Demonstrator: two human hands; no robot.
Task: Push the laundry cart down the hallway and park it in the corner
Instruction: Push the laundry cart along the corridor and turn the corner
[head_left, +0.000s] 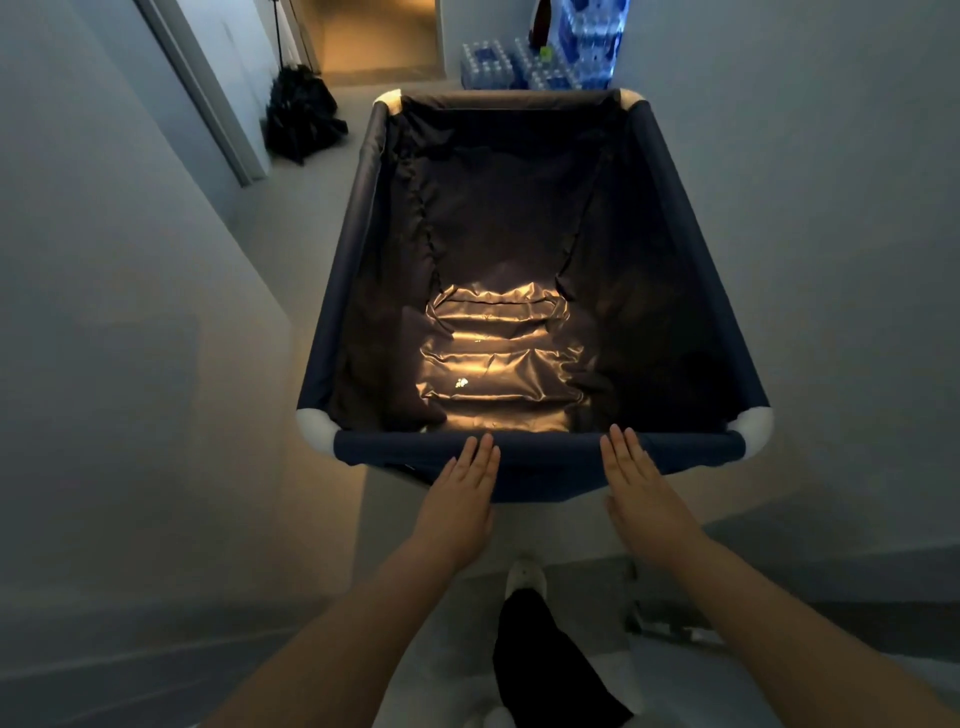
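Pressing both flat, unclenched hands, left (462, 493) and right (641, 486), against laundry cart (540, 447) near rail; water-bottle packs (535, 70) just beyond cart; parking remaining.

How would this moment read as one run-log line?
hands: left, right flat, open on near rail | laundry cart: empty | ahead: bottled-water packs

pale floor (311, 171), laundry cart (545, 457), water packs (493, 65)

Both bare forearms are stretched forward. The left hand (464, 491) and right hand (640, 486) are held flat, palms down, fingers extended together, side by side, apart.
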